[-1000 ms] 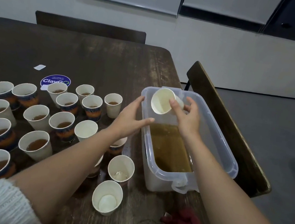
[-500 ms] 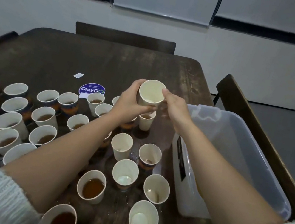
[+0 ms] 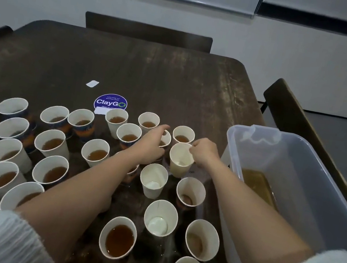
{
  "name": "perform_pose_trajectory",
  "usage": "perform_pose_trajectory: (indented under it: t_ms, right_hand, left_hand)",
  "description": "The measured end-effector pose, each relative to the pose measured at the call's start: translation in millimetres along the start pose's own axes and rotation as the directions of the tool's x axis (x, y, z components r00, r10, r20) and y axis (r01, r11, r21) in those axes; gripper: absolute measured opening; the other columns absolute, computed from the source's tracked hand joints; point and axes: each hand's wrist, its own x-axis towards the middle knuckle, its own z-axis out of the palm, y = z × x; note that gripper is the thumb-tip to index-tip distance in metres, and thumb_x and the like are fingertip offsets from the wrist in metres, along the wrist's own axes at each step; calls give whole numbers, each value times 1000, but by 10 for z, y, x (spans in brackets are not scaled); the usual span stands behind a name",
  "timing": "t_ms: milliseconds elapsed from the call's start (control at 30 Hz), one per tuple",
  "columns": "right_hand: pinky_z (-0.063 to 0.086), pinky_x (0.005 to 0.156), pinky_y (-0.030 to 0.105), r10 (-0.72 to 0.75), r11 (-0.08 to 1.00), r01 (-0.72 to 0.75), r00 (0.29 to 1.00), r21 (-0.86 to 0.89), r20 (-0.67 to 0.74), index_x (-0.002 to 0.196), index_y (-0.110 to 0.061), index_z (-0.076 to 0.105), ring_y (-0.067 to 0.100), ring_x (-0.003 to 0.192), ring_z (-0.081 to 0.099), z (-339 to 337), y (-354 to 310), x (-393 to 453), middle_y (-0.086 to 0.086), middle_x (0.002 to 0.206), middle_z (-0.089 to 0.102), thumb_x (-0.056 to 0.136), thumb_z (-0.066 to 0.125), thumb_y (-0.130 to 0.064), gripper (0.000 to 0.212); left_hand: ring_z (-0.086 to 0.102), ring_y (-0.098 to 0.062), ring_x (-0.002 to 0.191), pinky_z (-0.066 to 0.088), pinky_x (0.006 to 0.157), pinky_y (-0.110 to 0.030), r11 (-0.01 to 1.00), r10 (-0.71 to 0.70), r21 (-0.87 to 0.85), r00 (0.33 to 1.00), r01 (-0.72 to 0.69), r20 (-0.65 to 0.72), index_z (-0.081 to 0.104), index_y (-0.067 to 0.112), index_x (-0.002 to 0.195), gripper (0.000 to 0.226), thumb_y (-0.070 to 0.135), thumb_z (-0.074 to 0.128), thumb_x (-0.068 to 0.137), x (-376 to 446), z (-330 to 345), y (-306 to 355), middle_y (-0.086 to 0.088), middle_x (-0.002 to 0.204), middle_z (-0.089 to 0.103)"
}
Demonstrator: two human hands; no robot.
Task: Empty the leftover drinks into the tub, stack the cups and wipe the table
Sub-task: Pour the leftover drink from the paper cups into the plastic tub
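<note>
My R hand (image 3: 203,153) pinches the rim of an empty white cup (image 3: 180,159), fingers curled over its lip; cup stands upright on the table (image 3: 155,72), roughly mid-width, just beside the tub's (image 3: 312,179) left wall. My L hand (image 3: 151,145) reaches fwd to a smaller cup (image 3: 165,138) right next to it, index finger stretched over the far rim, thumb and other fingers wrapped round its near side. Can't tell what's inside; hand hides most of it.

Tub is clear plastic, sits at the table's right edge, w/ brown liquid pooled at its bottom.

Full cups w/ brown drink crowd the table's left half, out to the left edge, e.g. one nr the middle (image 3: 95,152). Nearer the front edge, btwn my forearms: several drained cups, one white-bottomed (image 3: 152,182), one w/ a brown residue (image 3: 190,192), plus a full dark one (image 3: 118,237) by my L arm.

A round purple ClayGO sticker (image 3: 111,102) lies behind the cup cluster, twd the table's centre, w/ a small white label (image 3: 92,83) just past it. Chair back (image 3: 148,32) at the far edge, another chair (image 3: 292,110) along the right edge behind the tub.
</note>
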Motion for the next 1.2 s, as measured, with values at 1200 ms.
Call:
perform_pose_trajectory:
  t_ms: [1200]
  right_hand:
    - [59,69,40,197,900,-121,970,419,-145,98,1,68,32,73,70,245,-15,684,21,89,71,89,47,-11,26]
  left_hand:
    - [-6,-22,149,-2,119,-43,726,109,658,978,-199,176,9,14,154,73,50,39,99,445,147,-274,-4,163,2]
